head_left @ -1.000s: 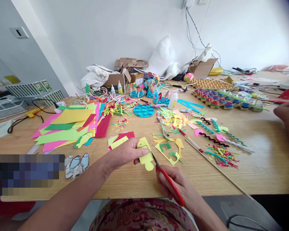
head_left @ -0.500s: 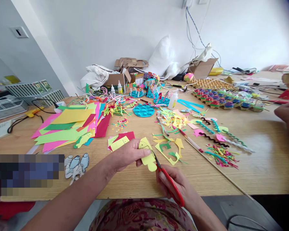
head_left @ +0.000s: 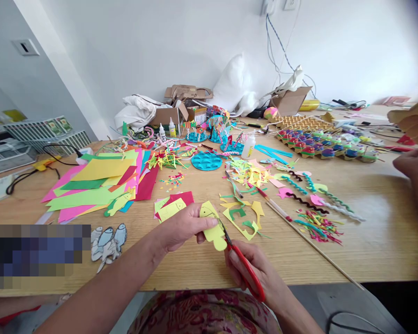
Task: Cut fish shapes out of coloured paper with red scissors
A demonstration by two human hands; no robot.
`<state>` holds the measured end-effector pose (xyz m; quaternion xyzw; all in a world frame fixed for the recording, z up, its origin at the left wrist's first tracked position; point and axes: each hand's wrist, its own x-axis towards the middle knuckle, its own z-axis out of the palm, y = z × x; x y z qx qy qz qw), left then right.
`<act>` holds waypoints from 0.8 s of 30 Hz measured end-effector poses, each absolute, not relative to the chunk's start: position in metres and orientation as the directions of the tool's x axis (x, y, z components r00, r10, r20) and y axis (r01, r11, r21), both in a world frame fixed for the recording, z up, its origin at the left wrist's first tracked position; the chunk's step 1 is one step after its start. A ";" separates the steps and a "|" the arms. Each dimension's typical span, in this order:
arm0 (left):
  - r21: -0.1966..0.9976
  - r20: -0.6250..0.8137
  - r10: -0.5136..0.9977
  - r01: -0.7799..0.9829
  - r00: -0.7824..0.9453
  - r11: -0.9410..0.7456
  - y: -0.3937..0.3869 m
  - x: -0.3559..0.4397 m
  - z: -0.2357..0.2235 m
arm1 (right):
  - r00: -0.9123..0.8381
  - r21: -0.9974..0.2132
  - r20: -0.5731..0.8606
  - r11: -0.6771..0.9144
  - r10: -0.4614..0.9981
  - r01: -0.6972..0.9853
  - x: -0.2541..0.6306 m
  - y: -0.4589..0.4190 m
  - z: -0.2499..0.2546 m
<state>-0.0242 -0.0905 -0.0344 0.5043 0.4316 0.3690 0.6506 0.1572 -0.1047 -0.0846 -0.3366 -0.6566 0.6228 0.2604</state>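
Note:
My left hand (head_left: 190,223) pinches a yellow paper fish (head_left: 218,242) with an eye and lines drawn on it. In my right hand (head_left: 252,264) are red-handled scissors (head_left: 248,269), their blades at the right edge of the fish. Just behind my left hand, another yellow paper piece with a drawn fish (head_left: 172,208) lies on red paper (head_left: 184,198). Yellow and green paper offcuts (head_left: 242,227) are strewn to the right of the blades. Further left lies a cut yellow-green fish (head_left: 120,202), with several blue-grey paper fish (head_left: 107,237) nearer the front edge.
Coloured paper sheets (head_left: 90,185) are stacked at left. A blue scalloped disc (head_left: 206,160), a glue bottle (head_left: 249,145) and paper shreds (head_left: 251,171) sit mid-table. A long stick (head_left: 320,250) slants to the front edge. At far right is another person's hand (head_left: 413,176).
The view has shifted slightly. My hands, the fish and the scissors keep nearly the same pose. At far right, the other person's hand and the brown piece it holds show further into view.

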 end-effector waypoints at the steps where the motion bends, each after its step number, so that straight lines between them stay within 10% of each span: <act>1: 0.974 -0.191 0.915 -0.044 0.354 0.220 -0.091 -0.024 -0.035 | -0.636 -0.993 -0.076 0.001 0.768 0.120 0.157 -0.105 -0.085; 24: 0.971 -0.237 0.886 0.086 0.398 0.221 -0.090 -0.029 -0.027 | -0.646 -0.980 -0.064 0.075 0.760 0.185 0.160 -0.106 -0.080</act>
